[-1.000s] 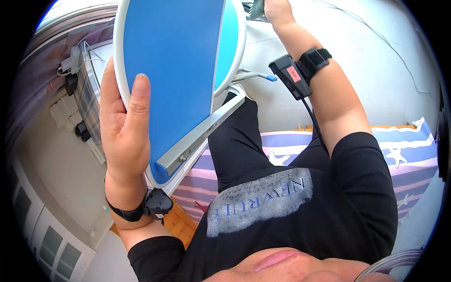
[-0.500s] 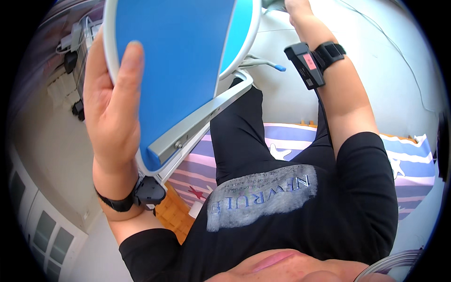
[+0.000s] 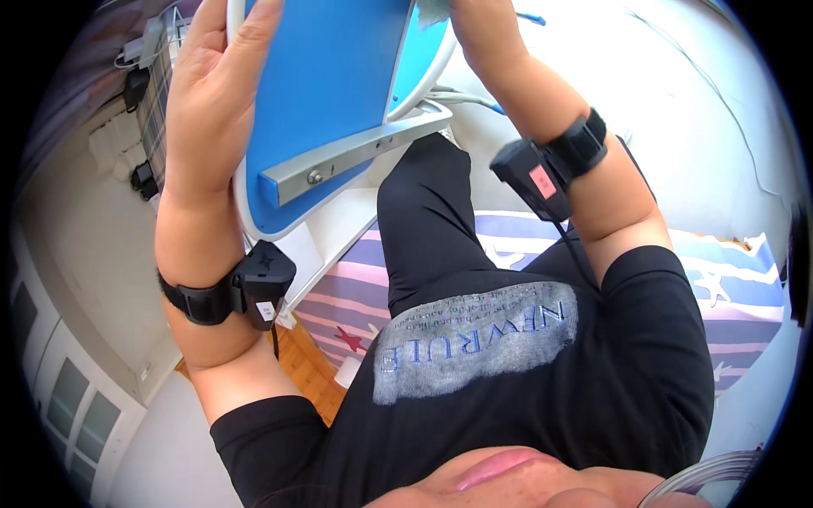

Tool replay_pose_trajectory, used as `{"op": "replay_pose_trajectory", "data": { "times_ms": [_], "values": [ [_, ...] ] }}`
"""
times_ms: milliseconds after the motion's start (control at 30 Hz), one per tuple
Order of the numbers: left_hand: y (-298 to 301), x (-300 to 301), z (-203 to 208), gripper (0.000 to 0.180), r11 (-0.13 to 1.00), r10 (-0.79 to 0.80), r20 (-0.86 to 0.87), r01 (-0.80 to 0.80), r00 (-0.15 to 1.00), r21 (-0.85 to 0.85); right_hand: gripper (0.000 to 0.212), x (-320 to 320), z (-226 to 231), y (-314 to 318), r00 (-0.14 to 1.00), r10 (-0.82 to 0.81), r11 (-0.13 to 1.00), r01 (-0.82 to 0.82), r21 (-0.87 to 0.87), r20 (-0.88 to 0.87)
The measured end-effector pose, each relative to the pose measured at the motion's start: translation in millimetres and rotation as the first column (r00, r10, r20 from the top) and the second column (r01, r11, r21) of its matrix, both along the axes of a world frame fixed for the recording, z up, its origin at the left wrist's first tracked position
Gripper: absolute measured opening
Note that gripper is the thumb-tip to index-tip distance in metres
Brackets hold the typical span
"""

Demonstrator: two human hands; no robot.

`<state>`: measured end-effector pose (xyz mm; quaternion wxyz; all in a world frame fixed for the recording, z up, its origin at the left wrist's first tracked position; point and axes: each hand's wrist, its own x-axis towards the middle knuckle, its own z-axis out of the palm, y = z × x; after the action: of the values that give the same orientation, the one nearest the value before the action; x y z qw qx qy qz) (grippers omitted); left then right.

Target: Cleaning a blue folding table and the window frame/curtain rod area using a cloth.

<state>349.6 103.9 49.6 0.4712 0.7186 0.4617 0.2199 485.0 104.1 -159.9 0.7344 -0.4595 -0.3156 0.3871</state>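
Note:
A blue panel point(image 3: 330, 76) with a white rounded rim stands tilted before me, a metal bar point(image 3: 356, 157) screwed across its lower part. My left hand point(image 3: 212, 85) grips its left edge, thumb on the blue face; the other fingers are partly cut off at the top of the picture. Behind the panel's right side is a lighter cyan panel point(image 3: 419, 63) with a white rim. My right hand point(image 3: 484, 30) is at the top edge near that cyan panel, closed on a pale grey-green cloth point(image 3: 433, 10); its fingertips are out of view.
Under my legs lies a striped cover point(image 3: 711, 313) with starfish shapes. Grey tubes with blue tips point(image 3: 466, 97) stick out behind the panel. A white ledge point(image 3: 339, 233) runs beneath it. White glazed doors point(image 3: 85, 415) are at lower left, and a cable point(image 3: 720, 93) hangs along the pale wall at right.
The panel has moved up and slightly right with my left hand. My right hand has come left and lower, bringing the cloth against the panels' upper area.

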Motion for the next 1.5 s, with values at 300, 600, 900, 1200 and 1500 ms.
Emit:
{"op": "replay_pose_trajectory", "data": {
  "times_ms": [300,600,900,1200,1500],
  "values": [
    [5.9,-3.2,-1.4,0.038,0.999,-0.005,0.075,0.008,0.997,-0.045,0.037,-26.8,4.6,-39.1,0.835,0.517,0.855,-0.513,0.071,-0.189],
    [19.1,-9.4,-0.3,0.030,0.993,-0.085,0.072,0.091,0.994,-0.074,0.040,-25.7,26.4,-107.8,0.834,0.473,0.862,-0.505,0.048,0.285],
    [24.9,-17.4,2.6,0.030,0.985,-0.165,0.064,0.168,0.984,-0.039,0.044,-38.3,-2.9,-135.4,0.664,0.298,0.911,-0.412,0.003,0.686],
    [18.5,-13.3,0.3,0.035,0.995,-0.087,0.088,0.090,0.992,-0.036,0.033,-22.8,-75.0,-139.6,0.634,0.576,0.817,-0.426,-0.389,0.516],
    [4.1,-1.0,-8.6,0.036,0.997,-0.054,0.234,0.063,0.971,-0.034,0.014,-52.7,-82.0,-119.6,0.806,0.259,0.662,-0.549,-0.510,-0.531]
  ]
}}
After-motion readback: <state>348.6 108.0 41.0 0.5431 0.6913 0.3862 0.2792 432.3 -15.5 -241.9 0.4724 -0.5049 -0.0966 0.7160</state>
